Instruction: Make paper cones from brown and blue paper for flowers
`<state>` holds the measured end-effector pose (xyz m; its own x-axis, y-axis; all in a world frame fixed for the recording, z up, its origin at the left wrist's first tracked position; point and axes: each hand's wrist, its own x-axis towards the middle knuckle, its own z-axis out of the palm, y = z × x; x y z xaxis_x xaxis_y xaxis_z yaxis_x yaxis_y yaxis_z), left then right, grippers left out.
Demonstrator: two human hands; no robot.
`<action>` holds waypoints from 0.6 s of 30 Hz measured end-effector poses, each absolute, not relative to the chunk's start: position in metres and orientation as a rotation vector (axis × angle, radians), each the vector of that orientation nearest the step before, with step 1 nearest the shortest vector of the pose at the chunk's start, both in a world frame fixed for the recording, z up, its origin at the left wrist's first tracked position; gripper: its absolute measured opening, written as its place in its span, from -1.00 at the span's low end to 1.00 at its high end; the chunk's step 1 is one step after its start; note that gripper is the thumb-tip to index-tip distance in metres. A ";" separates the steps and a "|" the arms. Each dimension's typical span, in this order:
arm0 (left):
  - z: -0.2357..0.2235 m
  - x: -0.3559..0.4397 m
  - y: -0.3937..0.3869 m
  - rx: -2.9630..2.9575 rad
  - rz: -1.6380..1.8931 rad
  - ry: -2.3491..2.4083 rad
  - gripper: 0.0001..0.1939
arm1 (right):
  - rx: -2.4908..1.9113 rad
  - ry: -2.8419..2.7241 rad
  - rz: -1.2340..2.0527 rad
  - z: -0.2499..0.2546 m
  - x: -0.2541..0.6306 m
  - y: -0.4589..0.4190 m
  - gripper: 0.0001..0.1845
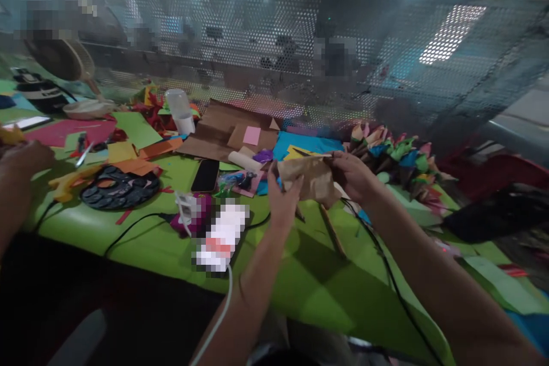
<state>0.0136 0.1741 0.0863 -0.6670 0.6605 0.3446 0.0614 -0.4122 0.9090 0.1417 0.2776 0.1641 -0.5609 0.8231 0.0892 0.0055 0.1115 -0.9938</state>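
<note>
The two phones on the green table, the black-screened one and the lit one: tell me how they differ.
The black-screened phone shows a dark screen; the lit phone glows white with a reddish band.
The lit phone has a white cable at its near end; the black-screened phone shows none.
The lit phone lies nearer the front edge, the black-screened phone farther back.
Both lie screen up on the green table.

Bare hands point(285, 191) and forearms point(412, 240), with dim, perhaps greyish-brown clothing point(315, 338) below.
</note>
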 end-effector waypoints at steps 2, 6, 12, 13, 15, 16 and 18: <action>0.093 0.015 0.172 0.878 2.075 1.346 -0.65 | -0.850 -1.677 1.566 0.160 0.151 0.267 -0.64; 0.100 0.019 0.170 0.780 1.959 1.319 -0.65 | -0.808 -1.609 1.645 0.153 0.160 0.258 -0.56; 0.096 0.019 0.173 0.704 1.877 1.269 -0.71 | -0.743 -1.533 1.571 0.141 0.162 0.262 -0.55; 0.096 0.019 0.173 0.719 1.884 1.260 -0.74 | -0.739 -1.509 1.560 0.140 0.162 0.263 -0.58; 0.097 0.018 0.172 0.768 1.910 1.232 -0.79 | -0.746 -1.487 1.559 0.139 0.164 0.265 -0.67; 0.098 0.018 0.170 0.806 1.918 1.217 -0.82 | -0.756 -1.488 1.569 0.140 0.165 0.266 -0.71; 0.101 0.016 0.167 0.886 1.925 1.187 -0.85 | -0.774 -1.504 1.588 0.141 0.168 0.266 -0.78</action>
